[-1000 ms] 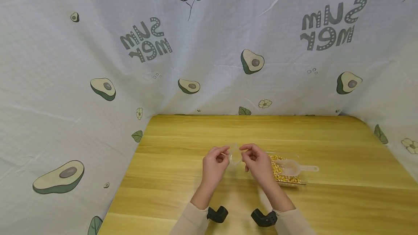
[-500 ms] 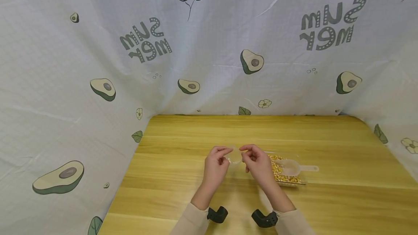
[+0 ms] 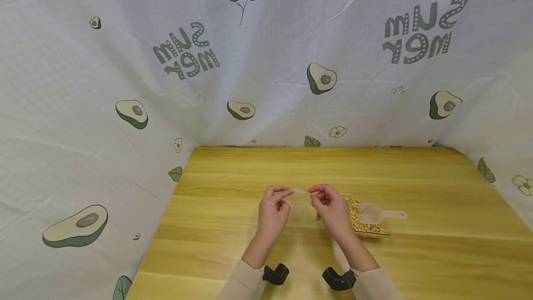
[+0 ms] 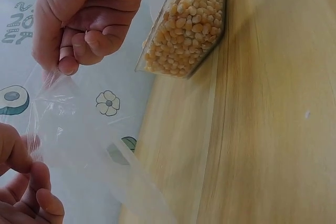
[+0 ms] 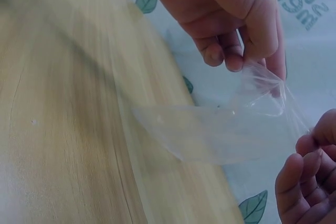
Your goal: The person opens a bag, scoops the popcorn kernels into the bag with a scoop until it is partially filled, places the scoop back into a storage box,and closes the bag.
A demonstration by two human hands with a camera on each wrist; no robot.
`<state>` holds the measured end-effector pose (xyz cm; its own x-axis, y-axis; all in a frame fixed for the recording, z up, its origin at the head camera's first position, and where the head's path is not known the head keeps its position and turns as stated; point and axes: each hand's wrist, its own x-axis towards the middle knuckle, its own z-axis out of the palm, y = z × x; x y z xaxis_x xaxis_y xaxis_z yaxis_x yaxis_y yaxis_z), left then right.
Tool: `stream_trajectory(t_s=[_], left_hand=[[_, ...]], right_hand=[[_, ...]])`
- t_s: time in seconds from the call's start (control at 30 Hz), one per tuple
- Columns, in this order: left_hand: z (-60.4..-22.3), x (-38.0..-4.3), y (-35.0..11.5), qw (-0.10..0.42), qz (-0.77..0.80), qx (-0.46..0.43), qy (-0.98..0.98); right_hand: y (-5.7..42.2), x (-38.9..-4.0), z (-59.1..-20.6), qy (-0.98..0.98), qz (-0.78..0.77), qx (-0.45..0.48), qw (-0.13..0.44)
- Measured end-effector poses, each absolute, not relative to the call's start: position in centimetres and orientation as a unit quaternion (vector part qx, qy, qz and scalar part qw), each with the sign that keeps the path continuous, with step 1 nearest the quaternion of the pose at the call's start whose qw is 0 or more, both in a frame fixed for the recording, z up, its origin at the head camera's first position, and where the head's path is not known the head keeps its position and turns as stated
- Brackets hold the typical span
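Between both hands hangs a clear, thin plastic bag (image 3: 300,202), its top edge drawn taut. My left hand (image 3: 272,209) pinches one upper corner between thumb and fingers. The opposite corner is pinched by my right hand (image 3: 333,209). In the left wrist view the bag (image 4: 79,140) looks creased near the fingertips, with its lower part hanging loose above the table. Nothing shows inside the bag (image 5: 205,135) in the right wrist view. Just right of my right hand stands a clear container (image 4: 140,59) of yellow corn kernels (image 4: 191,24), partly hidden by that hand in the head view.
A translucent white scoop (image 3: 369,214) lies on the kernels, its handle reaching past the container's right side. The wooden table (image 3: 225,175) extends around the hands. A white curtain (image 3: 270,59) printed with avocados encloses the back and sides.
Over the last half second the hands have moved slightly apart, left hand leftward and right hand rightward. The bag's top edge has straightened between them. The container and scoop have stayed put.
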<state>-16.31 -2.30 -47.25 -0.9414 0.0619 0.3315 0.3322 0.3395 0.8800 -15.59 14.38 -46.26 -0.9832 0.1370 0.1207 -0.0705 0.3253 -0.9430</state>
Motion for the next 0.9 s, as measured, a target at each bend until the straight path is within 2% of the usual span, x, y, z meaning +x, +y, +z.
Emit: stream_trajectory(t_s=[0.43,0.73,0.9], left_hand=[[-47.1,-16.2,-2.2,0.137,-0.585,-0.138,-0.787],[-46.8,-16.2,-2.1,0.133,-0.584,-0.144,-0.787],[-46.2,-16.5,-2.0,0.113,-0.57,-0.157,-0.799]], right_hand=[[14.8,-15.5,-45.8,-0.81,0.581,-0.019,0.072],[14.8,-15.4,-45.7,-0.819,0.568,-0.008,0.077],[14.9,-15.3,-45.7,-0.827,0.556,0.01,0.086]])
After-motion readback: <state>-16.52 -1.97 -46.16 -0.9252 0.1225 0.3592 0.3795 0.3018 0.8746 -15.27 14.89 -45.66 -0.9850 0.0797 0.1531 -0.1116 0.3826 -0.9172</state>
